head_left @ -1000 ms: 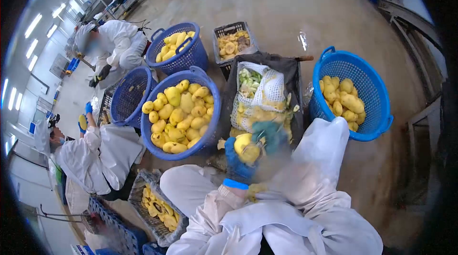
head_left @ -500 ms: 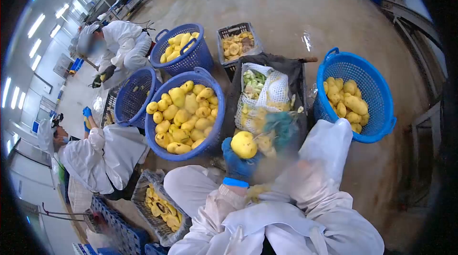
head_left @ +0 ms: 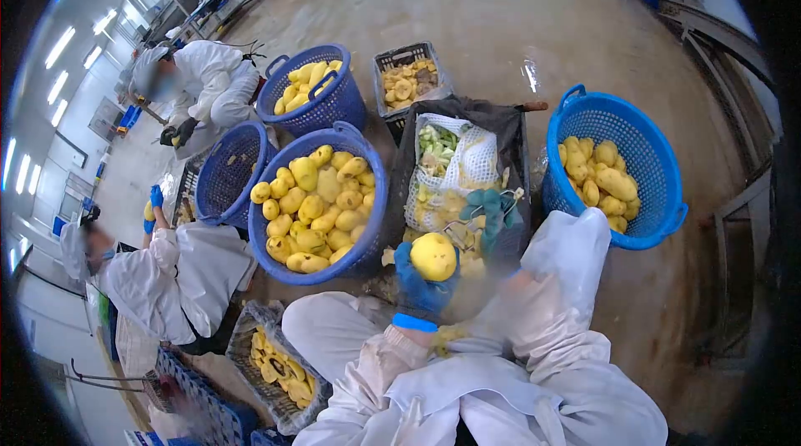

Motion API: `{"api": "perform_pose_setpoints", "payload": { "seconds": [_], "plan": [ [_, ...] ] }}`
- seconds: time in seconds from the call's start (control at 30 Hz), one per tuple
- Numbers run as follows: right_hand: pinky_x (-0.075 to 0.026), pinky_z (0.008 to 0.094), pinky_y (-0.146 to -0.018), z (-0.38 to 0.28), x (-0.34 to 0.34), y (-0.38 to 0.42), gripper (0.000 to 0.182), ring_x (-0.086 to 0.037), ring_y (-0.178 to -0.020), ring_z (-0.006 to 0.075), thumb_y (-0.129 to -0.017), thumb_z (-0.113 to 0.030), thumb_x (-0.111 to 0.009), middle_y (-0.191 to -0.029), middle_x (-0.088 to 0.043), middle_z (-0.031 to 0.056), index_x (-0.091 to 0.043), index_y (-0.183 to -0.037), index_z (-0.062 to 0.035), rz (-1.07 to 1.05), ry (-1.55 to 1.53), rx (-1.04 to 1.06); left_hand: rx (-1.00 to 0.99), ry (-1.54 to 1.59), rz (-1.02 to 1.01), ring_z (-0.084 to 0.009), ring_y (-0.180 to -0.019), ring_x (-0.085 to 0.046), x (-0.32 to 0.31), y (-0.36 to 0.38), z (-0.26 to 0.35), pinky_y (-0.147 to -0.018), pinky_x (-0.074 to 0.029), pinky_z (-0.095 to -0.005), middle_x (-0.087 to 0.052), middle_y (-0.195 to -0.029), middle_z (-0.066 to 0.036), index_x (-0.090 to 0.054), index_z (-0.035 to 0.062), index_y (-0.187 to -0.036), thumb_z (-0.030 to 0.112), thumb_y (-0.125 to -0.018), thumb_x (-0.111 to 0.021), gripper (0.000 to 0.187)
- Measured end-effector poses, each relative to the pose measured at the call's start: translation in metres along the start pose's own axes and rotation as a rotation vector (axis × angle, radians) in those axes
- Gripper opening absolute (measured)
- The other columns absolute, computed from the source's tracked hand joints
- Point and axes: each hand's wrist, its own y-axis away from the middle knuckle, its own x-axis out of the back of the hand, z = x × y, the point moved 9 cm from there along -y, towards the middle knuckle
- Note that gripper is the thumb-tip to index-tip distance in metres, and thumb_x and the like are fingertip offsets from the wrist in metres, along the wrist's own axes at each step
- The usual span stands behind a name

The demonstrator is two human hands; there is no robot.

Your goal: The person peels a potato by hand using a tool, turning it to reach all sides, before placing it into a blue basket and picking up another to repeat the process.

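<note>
My left hand (head_left: 423, 287), in a blue rubber glove, is wrapped around a round yellow peeled fruit (head_left: 433, 257), fingers curled under and about it so it sits up just above my lap. My right hand (head_left: 490, 211), in a teal knitted glove, hovers just past the fruit, its fingers curled around a small metal peeler (head_left: 461, 235) whose tip lies close to the fruit; the hand is somewhat blurred, so I cannot tell how tight that grip is. Right behind both hands stands a dark crate lined with a white mesh sack (head_left: 467, 164), with green and yellow peelings heaped inside. To its left is a big blue plastic basket (head_left: 370, 164) full of yellow peeled fruit, and to its right another blue plastic basket (head_left: 647, 125), about half filled with the same fruit. My white sleeves and apron fill the bottom of the view. Down at my left, a grey crate of yellow peel scraps (head_left: 275, 362) sits on the floor. Two other people in white coats (head_left: 179, 275) crouch on the left over their own baskets, one farther off by a third blue basket (head_left: 321, 100).
</note>
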Motion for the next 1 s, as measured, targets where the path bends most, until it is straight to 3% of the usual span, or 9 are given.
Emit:
{"api": "perform_pose_setpoints", "payload": {
  "seconds": [0.23,0.33,0.43,0.53,0.57,0.67,0.8,0.93,1.0],
  "plan": [
    [-0.052,0.0311,-0.065,0.012,-0.016,0.016,0.023,-0.063,-0.068,0.0166,-0.093,-0.022,-0.058,-0.089,-0.066,0.0093,-0.062,-0.096,0.0001,-0.091,0.043,-0.134,0.045,-0.011,-0.054,-0.0265,-0.102,-0.060,-0.004,-0.005,-0.007,-0.087,-0.050,-0.0453,-0.061,-0.110,-0.009,-0.057,0.0136,-0.112,0.042,-0.087,-0.052,0.038],
    [-0.052,0.0308,-0.066,0.007,-0.031,0.026,0.018,-0.063,-0.070,0.0161,-0.090,-0.018,-0.059,-0.091,-0.066,0.0091,-0.061,-0.097,-0.0006,-0.313,0.248,0.133,0.107,0.028,-0.150,-0.0265,-0.102,-0.060,-0.008,-0.008,-0.010,-0.086,-0.050,-0.0452,-0.062,-0.110,-0.009,-0.057,0.0132,-0.112,0.042,-0.087,-0.052,0.038],
    [-0.052,0.0309,-0.068,-0.005,-0.038,0.027,0.017,-0.063,-0.071,0.0159,-0.087,-0.016,-0.060,-0.094,-0.066,0.0095,-0.062,-0.095,-0.0011,-0.336,0.289,0.160,0.055,-0.055,-0.120,-0.0267,-0.101,-0.060,0.006,-0.018,-0.006,-0.086,-0.051,-0.0451,-0.062,-0.110,-0.009,-0.058,0.0127,-0.112,0.043,-0.087,-0.052,0.039],
    [-0.053,0.0311,-0.067,0.003,-0.001,0.001,0.021,-0.064,-0.070,0.0165,-0.089,-0.020,-0.059,-0.094,-0.066,0.0099,-0.062,-0.096,-0.0009,-0.180,0.167,0.191,0.041,-0.037,-0.023,-0.0273,-0.099,-0.061,0.004,-0.003,-0.005,-0.085,-0.051,-0.0452,-0.062,-0.109,-0.009,-0.058,0.0128,-0.111,0.045,-0.086,-0.052,0.041],
    [-0.052,0.0309,-0.066,0.002,0.009,0.001,0.024,-0.063,-0.069,0.0172,-0.093,-0.025,-0.056,-0.088,-0.066,0.0096,-0.062,-0.096,-0.0015,-0.015,0.051,-0.024,0.064,-0.011,0.005,-0.0275,-0.099,-0.061,0.000,0.003,-0.005,-0.085,-0.052,-0.0452,-0.063,-0.108,-0.009,-0.058,0.0130,-0.111,0.045,-0.086,-0.053,0.041],
    [-0.052,0.0309,-0.063,0.003,-0.026,0.027,0.027,-0.063,-0.068,0.0170,-0.095,-0.028,-0.053,-0.080,-0.065,0.0086,-0.062,-0.092,-0.0023,-0.177,0.116,-0.083,0.128,-0.037,-0.125,-0.0287,-0.096,-0.062,-0.018,0.005,-0.011,-0.083,-0.052,-0.0461,-0.063,-0.107,-0.010,-0.059,0.0132,-0.108,0.045,-0.085,-0.055,0.040],
    [-0.051,0.0321,-0.063,-0.006,0.028,-0.010,0.031,-0.062,-0.067,0.0180,-0.096,-0.027,-0.052,-0.082,-0.066,0.0096,-0.063,-0.089,0.0003,0.022,0.091,0.029,0.101,0.059,-0.038,-0.0290,-0.094,-0.062,-0.005,0.002,-0.008,-0.083,-0.053,-0.0453,-0.064,-0.103,-0.010,-0.060,0.0112,-0.106,0.043,-0.083,-0.057,0.040],
    [-0.051,0.0322,-0.063,0.026,-0.006,0.025,0.029,-0.061,-0.065,0.0170,-0.096,-0.024,-0.050,-0.079,-0.064,0.0069,-0.062,-0.084,-0.0011,-0.201,0.207,0.041,0.194,0.012,-0.242,-0.0289,-0.093,-0.062,-0.021,-0.001,-0.017,-0.084,-0.053,-0.0463,-0.064,-0.102,-0.010,-0.059,0.0100,-0.105,0.040,-0.082,-0.060,0.038],
    [-0.051,0.0313,-0.064,0.002,-0.006,0.009,0.032,-0.061,-0.067,0.0173,-0.098,-0.027,-0.046,-0.080,-0.064,0.0077,-0.062,-0.091,0.0002,-0.116,0.077,0.057,0.134,0.054,-0.096,-0.0294,-0.094,-0.062,-0.006,-0.001,-0.011,-0.083,-0.053,-0.0463,-0.064,-0.102,-0.011,-0.059,0.0107,-0.106,0.041,-0.082,-0.059,0.039]
  ]
}}
